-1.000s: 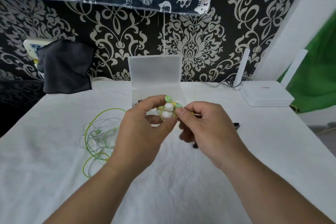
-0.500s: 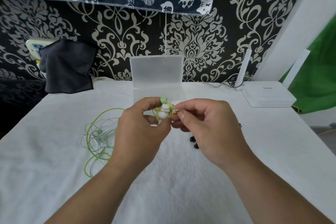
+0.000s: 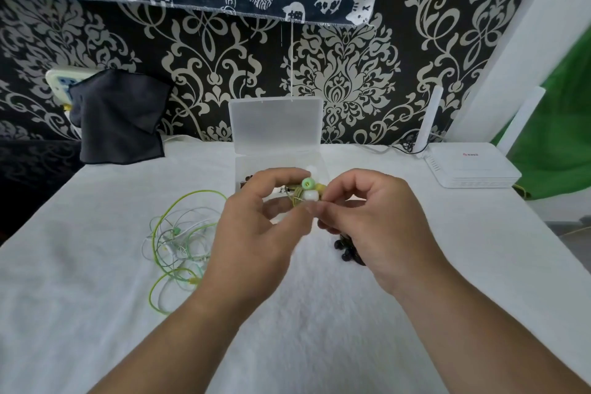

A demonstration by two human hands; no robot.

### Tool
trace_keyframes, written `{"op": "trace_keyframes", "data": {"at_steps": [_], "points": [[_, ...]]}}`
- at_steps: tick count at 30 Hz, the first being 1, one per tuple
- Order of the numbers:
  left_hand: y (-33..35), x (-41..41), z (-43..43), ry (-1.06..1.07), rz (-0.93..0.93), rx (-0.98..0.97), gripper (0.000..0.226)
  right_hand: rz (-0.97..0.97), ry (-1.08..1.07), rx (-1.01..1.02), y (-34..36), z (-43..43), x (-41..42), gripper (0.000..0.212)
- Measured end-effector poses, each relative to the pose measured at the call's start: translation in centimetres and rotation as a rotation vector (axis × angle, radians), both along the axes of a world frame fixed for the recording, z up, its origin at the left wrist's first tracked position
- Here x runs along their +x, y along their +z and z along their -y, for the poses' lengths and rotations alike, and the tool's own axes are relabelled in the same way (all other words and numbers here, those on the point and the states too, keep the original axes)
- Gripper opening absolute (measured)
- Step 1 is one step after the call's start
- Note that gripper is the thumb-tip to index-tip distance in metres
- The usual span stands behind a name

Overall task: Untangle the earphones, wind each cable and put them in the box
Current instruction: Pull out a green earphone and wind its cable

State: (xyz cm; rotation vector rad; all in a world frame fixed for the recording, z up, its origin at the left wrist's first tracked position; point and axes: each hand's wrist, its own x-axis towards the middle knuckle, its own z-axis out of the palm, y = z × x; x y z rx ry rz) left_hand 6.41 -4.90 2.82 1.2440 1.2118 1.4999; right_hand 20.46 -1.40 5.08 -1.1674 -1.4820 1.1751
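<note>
Green-white wound earphones [image 3: 307,192]; red logo [image 3: 470,155] on router [image 3: 479,173], prob. unreadable.

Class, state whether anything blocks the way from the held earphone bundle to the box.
Nothing visible: left hand and right hand pinch the bundle just before the open box, its lid raised behind.

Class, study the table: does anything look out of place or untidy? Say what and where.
Yes. A green and white cable tangle lies loose on the white cloth left of the left hand, not yet wound. Some black earbuds sit by the right hand, outside the open box. Both hands hold the wound earphone.
</note>
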Motion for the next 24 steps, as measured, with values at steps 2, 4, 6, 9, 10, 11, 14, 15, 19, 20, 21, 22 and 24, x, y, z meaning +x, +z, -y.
{"op": "trace_keyframes", "data": {"at_steps": [2, 4, 6, 9, 10, 11, 14, 15, 19, 20, 21, 22, 24], "points": [[0.1, -0.2, -0.1, -0.020, 0.092, -0.010, 0.013, -0.084, 0.024, -0.067, -0.1, -0.1, 0.1, 0.026], [0.2, -0.3, -0.3, -0.020, 0.162, -0.034, 0.013, -0.109, 0.059, -0.144, -0.3, -0.2, 0.3, 0.033], [0.3, -0.4, -0.3, -0.026, 0.195, -0.047, 0.016, -0.110, 0.112, -0.215, -0.3, -0.3, 0.5, 0.038], [0.4, -0.8, -0.4, -0.039, 0.196, -0.057, 0.021, -0.093, 0.189, -0.231, -0.3, -0.4, 0.6, 0.029], [0.3, -0.9, -0.4, -0.045, 0.187, -0.062, 0.023, -0.087, 0.198, -0.226, -0.3, -0.5, 0.6, 0.028], [0.3, -1.0, -0.4, -0.048, 0.177, -0.068, 0.025, -0.084, 0.201, -0.221, -0.3, -0.4, 0.7, 0.030], [0.1, -0.9, -0.4, -0.026, 0.148, -0.084, 0.028, -0.079, 0.203, -0.199, -0.4, -0.4, 0.6, 0.039], [0.0, -0.9, -0.4, -0.010, 0.141, -0.083, 0.028, -0.084, 0.207, -0.196, -0.5, -0.4, 0.5, 0.039], [0.0, -0.8, -0.5, 0.051, 0.123, -0.083, 0.025, -0.120, 0.247, -0.205, -0.9, -0.4, 0.4, 0.035], [-0.1, -0.8, -0.5, 0.063, 0.113, -0.084, 0.025, -0.123, 0.259, -0.204, -1.1, -0.5, 0.5, 0.032], [-0.1, -0.8, -0.5, 0.071, 0.100, -0.086, 0.024, -0.127, 0.272, -0.204, -1.2, -0.6, 0.5, 0.030], [-0.1, -0.8, -0.5, 0.076, 0.089, -0.089, 0.024, -0.129, 0.284, -0.205, -1.3, -0.6, 0.5, 0.028], [-0.1, -0.7, -0.4, 0.082, 0.090, -0.099, 0.023, -0.122, 0.299, -0.199, -1.5, -0.7, 0.6, 0.027]]}}
